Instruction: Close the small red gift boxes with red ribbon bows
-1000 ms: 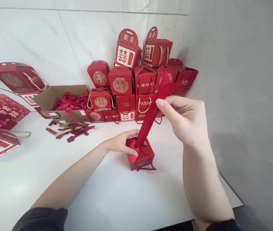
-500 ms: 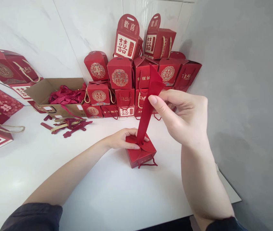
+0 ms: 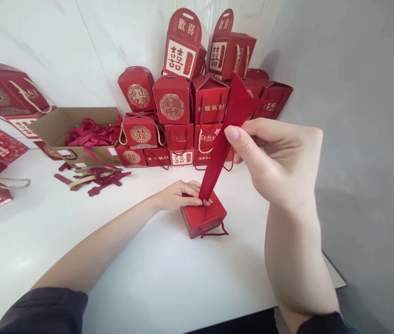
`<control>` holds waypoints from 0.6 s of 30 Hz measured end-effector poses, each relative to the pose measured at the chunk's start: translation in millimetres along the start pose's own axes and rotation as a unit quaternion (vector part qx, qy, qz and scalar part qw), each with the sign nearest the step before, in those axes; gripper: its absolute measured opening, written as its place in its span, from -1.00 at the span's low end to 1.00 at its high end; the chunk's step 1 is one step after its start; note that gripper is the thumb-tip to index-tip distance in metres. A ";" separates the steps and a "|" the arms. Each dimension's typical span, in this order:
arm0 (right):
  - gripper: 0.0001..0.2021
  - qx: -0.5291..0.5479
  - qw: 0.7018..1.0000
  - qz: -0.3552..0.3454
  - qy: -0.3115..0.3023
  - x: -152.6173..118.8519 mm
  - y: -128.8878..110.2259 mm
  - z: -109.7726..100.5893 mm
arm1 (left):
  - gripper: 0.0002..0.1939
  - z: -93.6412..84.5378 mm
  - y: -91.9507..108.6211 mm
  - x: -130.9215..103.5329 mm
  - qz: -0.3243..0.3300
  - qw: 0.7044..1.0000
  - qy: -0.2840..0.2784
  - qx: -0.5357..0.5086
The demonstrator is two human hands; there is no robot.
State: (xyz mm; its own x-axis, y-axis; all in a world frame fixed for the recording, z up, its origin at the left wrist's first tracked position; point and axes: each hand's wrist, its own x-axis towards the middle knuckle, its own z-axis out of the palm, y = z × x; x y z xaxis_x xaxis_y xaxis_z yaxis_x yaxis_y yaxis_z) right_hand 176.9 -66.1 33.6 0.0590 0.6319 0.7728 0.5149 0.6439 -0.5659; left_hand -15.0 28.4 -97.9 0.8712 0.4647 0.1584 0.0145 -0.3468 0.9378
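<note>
Against pale marbled tiles [image 3: 44,37]; a smooth white tabletop [image 3: 141,278].

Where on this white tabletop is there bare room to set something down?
On the white tabletop, a wide bare patch lies before the small box, between left forearm and right forearm. Another lies left of the left forearm, before the loose strips. Crowded: the back, with open carton and stacked boxes along the wall.

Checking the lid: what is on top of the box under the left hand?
The left hand and a red ribbon, pinched up by the right hand. The top of the box shows on the near side; fingers hide part of the far side and the ribbon's foot.
</note>
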 end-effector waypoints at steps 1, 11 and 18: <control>-0.68 0.004 1.000 0.001 0.000 -0.4 -1.3 -1.0 | -0.78 0.5 0.0 0.3 -0.002 1.000 0.002 0.001; -0.63 0.097 0.986 0.134 -0.036 0.3 61.7 38.0 | -0.79 4.4 0.5 3.1 0.024 0.999 0.008 0.038; -0.56 -0.100 0.943 0.230 -0.220 -50.4 109.0 33.7 | -0.76 1.8 -3.8 6.0 0.055 0.996 -0.006 0.075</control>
State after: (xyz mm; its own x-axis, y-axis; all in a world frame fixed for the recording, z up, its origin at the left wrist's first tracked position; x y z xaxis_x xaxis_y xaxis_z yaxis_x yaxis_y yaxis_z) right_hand 201.3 -13.2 -76.7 -0.0211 0.9706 0.2398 0.6752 0.1907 -0.7126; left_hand -9.0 31.0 -101.1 0.8775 0.4079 0.2522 -0.0084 -0.5127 0.8585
